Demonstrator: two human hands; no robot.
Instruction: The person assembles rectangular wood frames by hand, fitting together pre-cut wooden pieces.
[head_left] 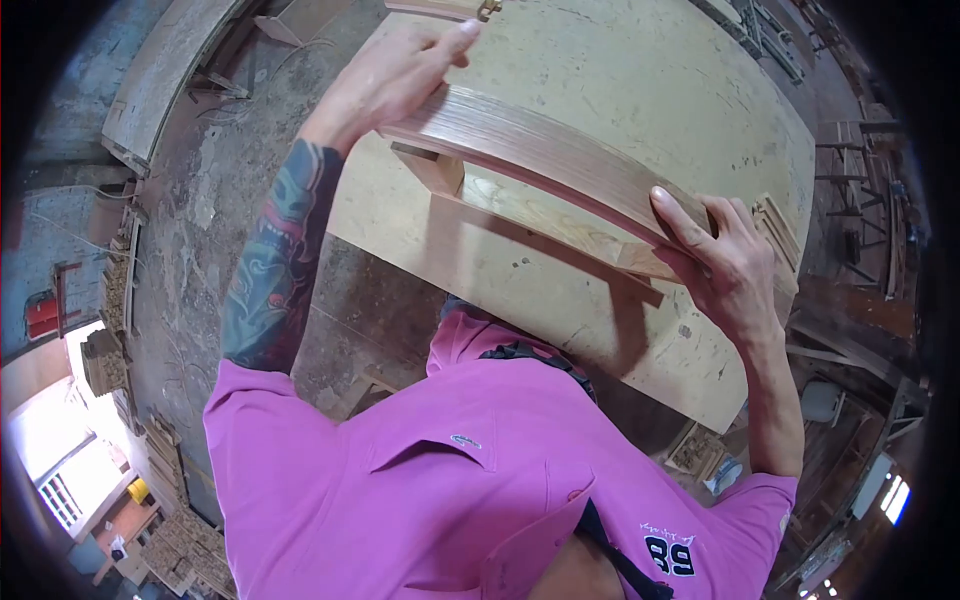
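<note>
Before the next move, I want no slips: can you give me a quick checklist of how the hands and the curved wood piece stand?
1. Left hand on the far end of the curved piece: ok.
2. Right hand on the near end: ok.
3. Piece over the table, not past its edge: ok.
4. Piece resting on the small block below it: cannot tell.
5. Fingers clear of pinch points under the piece: cannot tell.

Smooth bare wooden frame [560, 165]; rough chipboard tabletop [640, 80].
</note>
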